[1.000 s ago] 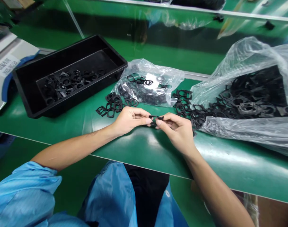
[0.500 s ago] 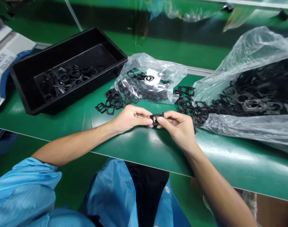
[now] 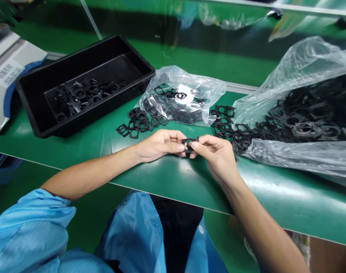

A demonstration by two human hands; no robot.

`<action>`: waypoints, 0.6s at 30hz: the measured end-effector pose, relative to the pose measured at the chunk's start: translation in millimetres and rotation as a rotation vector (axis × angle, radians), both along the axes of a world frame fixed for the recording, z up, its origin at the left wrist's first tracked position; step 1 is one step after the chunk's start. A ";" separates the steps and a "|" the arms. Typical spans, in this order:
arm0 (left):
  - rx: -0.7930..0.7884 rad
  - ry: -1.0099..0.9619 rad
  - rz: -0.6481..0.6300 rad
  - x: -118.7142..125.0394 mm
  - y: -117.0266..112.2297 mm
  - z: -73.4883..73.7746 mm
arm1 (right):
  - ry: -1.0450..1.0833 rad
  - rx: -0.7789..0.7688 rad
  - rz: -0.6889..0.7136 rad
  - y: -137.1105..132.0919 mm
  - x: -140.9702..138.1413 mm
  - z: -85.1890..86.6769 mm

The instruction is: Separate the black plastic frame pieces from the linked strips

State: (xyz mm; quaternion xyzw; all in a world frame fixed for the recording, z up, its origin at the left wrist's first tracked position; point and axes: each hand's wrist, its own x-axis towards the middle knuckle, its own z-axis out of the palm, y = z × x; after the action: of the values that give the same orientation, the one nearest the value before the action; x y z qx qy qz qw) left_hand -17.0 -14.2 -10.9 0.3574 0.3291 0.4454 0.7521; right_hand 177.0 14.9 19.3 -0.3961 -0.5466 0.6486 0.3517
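A small black plastic ring part (image 3: 189, 143) is pinched between my left hand (image 3: 158, 144) and my right hand (image 3: 216, 155), just above the green table (image 3: 173, 178). Both hands have their fingers closed on it. A loose pile of the same black parts (image 3: 138, 123) lies just beyond my left hand. More black parts (image 3: 228, 127) spill out beside my right hand from a large clear bag (image 3: 303, 113).
A black tray (image 3: 36, 113) holding several black parts stands at the back left. A smaller clear bag (image 3: 184, 94) of parts lies in the middle. A white and blue machine (image 3: 5, 72) sits at the far left. The table's front edge runs below my wrists.
The part between my fingers has turned slightly, so its ring opening now shows. Both hands stay together in the same place.
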 end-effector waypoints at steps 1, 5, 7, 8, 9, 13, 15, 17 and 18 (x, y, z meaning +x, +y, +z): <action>0.006 -0.009 -0.012 0.5 -0.2 0.3 | 0.011 -0.015 0.015 0.3 0.1 1.2; 0.022 0.018 0.043 2.5 -0.8 0.4 | -0.006 0.002 -0.007 0.6 0.7 3.3; 0.054 0.085 0.097 2.9 -0.8 0.6 | -0.037 0.035 -0.037 0.4 1.1 2.4; 0.080 0.127 0.118 2.9 -0.9 1.0 | -0.049 0.050 -0.045 0.2 1.1 1.4; 0.113 0.170 0.137 2.9 -1.1 1.6 | -0.059 0.064 -0.050 -0.1 1.1 0.1; 0.245 0.304 0.207 3.8 -3.2 4.2 | -0.105 0.180 -0.070 -1.6 0.8 -6.7; 0.276 0.336 0.227 4.7 -3.8 4.0 | -0.145 0.278 -0.082 -1.7 1.3 -10.1; 0.288 0.357 0.244 5.3 -3.6 2.6 | -0.180 0.358 -0.089 -1.3 2.1 -12.8; 0.292 0.366 0.253 5.3 -3.3 1.7 | -0.191 0.382 -0.089 -1.0 2.5 -13.6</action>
State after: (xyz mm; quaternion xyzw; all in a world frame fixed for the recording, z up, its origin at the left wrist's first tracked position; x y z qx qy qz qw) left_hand -11.7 -17.5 -9.2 0.4928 0.4337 0.5066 0.5589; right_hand 179.5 13.9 5.7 -0.4055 -0.6723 0.4769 0.3953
